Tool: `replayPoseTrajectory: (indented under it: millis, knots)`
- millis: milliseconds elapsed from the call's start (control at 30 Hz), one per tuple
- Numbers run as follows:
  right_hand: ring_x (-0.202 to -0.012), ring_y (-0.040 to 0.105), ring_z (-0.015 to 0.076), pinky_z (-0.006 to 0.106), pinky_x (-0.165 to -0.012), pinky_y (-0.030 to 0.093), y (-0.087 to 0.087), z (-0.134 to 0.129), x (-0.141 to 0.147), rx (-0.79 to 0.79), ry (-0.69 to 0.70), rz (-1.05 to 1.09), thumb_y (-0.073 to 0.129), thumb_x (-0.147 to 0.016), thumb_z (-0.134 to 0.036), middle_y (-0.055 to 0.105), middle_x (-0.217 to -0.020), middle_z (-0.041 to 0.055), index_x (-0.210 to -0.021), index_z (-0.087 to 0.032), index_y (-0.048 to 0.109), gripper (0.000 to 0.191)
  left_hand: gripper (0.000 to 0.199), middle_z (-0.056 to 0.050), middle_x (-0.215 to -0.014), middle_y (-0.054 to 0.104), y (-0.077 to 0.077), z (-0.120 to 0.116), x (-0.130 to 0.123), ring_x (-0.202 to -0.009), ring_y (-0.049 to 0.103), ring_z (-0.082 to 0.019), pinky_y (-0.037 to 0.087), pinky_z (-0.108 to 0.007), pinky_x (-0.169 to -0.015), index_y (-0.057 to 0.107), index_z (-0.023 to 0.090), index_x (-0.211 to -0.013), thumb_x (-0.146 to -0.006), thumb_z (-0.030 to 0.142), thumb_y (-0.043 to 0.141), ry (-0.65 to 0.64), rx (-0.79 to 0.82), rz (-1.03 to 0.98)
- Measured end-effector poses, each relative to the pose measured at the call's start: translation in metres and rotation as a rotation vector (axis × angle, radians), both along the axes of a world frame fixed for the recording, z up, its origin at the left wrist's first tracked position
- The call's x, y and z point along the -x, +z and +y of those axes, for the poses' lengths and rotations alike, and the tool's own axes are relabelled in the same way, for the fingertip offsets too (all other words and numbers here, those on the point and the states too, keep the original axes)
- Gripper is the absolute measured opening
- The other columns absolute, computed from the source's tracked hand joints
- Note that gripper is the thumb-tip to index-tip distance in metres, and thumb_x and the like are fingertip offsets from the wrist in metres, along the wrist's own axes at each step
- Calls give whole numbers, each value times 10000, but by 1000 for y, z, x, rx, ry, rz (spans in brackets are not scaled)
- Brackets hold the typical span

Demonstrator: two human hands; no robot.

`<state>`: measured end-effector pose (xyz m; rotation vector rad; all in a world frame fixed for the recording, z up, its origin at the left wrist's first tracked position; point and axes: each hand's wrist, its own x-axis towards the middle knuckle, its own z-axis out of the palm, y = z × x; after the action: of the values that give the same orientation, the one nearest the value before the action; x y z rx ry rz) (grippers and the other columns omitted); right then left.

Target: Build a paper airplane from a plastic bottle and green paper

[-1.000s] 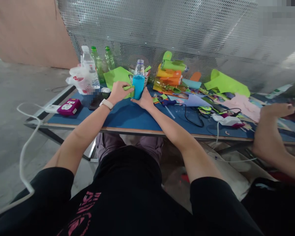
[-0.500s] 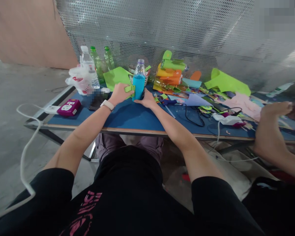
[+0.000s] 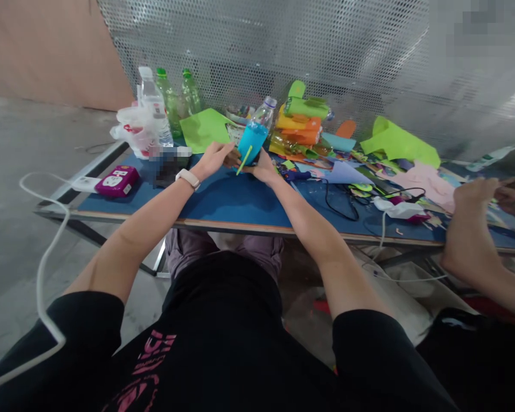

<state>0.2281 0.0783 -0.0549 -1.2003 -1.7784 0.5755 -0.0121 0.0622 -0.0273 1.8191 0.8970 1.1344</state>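
A clear plastic bottle (image 3: 254, 137) wrapped in blue paper leans to the right above the table, its capped neck up. A light green strip (image 3: 245, 160) sits on its near side and appears as a narrow slanting band. My right hand (image 3: 264, 167) grips the lower right of the bottle, thumb toward the front. At the lower left, the fingers of my left hand (image 3: 214, 159) are closed against the bottle; their tips are partly hidden. Behind my left hand lies a green sheet (image 3: 206, 131), with a patterned basket (image 3: 235, 133) beside it.
Clear and green bottles (image 3: 189, 94) and a plastic-bagged cup (image 3: 137, 134) stand at the back left. A purple box (image 3: 118, 181) lies nearer. Green and orange wrapped bottles (image 3: 306, 114), paper scraps and a black cable (image 3: 337, 209) fill the right. A co-worker's arm (image 3: 476, 240) rests there.
The bottle has gone from upright to leaning right and has turned, bringing the green strip to the front. My left hand has moved from the strip to the bottle's lower left.
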Motion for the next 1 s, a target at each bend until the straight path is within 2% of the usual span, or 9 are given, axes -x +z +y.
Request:
replayPoseTrajectory:
  millis: [133, 300, 367, 467, 567, 667, 800, 867, 1000]
  knots:
    - [-1433, 861, 442, 714, -1332, 698, 7, -4, 7, 44, 21, 241, 1194, -560, -809, 882, -1500, 213, -1497, -235, 672, 1217, 778, -132, -716, 809, -6, 6, 2, -712, 821, -279, 764, -483, -816, 785, 250, -823, -983, 1010, 820, 0, -76, 76]
    - [-1490, 828, 459, 716, -1453, 603, 15, -8, 8, -50, 83, 307, 1078, -618, -1014, 900, -1471, 219, -1370, -275, 763, 1101, 957, -232, -783, 857, -12, 4, 4, -582, 786, -287, 673, -444, -618, 790, 221, -839, -932, 1173, 749, -71, 138, 113]
    - [-1579, 780, 450, 678, -1515, 549, 15, -7, 6, -61, 115, 307, 1061, -590, -1040, 895, -1490, 198, -1300, -294, 777, 1068, 930, -246, -964, 922, -11, 0, 2, -663, 849, -300, 666, -405, -610, 826, 213, -979, -890, 1138, 851, -126, 181, 4]
    - [-1632, 749, 416, 649, -1535, 533, 12, -7, 7, -40, 182, 344, 1069, -638, -1001, 894, -1479, 158, -1286, -305, 780, 993, 871, -225, -1246, 944, -8, -7, -5, -946, 944, -358, 755, -439, -766, 816, 250, -1184, -798, 991, 1064, -183, 190, -190]
    - [-1566, 777, 396, 670, -1499, 559, 13, -15, 12, 27, 220, 330, 1073, -800, -897, 912, -1390, 156, -1331, -264, 788, 874, 844, -223, -1244, 923, -8, -10, -13, -1107, 942, -399, 787, -518, -932, 773, 250, -1159, -797, 940, 1096, -185, 171, -231]
    - [-1540, 773, 392, 658, -1485, 575, 16, -25, 17, 50, 231, 314, 1110, -812, -826, 911, -1397, 160, -1336, -245, 793, 844, 844, -244, -1263, 903, -11, -5, -15, -1153, 920, -393, 775, -526, -964, 740, 240, -1182, -844, 945, 1056, -119, 109, -243]
    - [-1553, 773, 420, 672, -1410, 663, 14, -32, 20, 119, 273, 309, 1212, -537, -822, 859, -1594, 134, -1357, -304, 802, 1053, 860, -213, -1430, 870, -11, 2, -11, -1244, 894, -374, 761, -511, -993, 703, 274, -1346, -885, 907, 1060, 91, -52, -291]
    - [-1550, 786, 444, 689, -1367, 689, 11, -32, 24, 159, 326, 326, 1185, -472, -908, 847, -1622, 164, -1372, -298, 803, 1152, 827, -184, -1440, 864, -8, 2, -9, -1312, 873, -373, 754, -515, -1047, 690, 299, -1374, -920, 881, 1063, 215, -108, -270]
    - [-1598, 791, 421, 666, -1371, 681, 6, -30, 34, 118, 314, 438, 837, -750, -1196, 850, -1600, 180, -1421, -291, 774, 1128, 811, -149, -1421, 848, -1, -2, -11, -1355, 855, -353, 742, -475, -1079, 673, 310, -1359, -928, 862, 1082, 305, -147, -249]
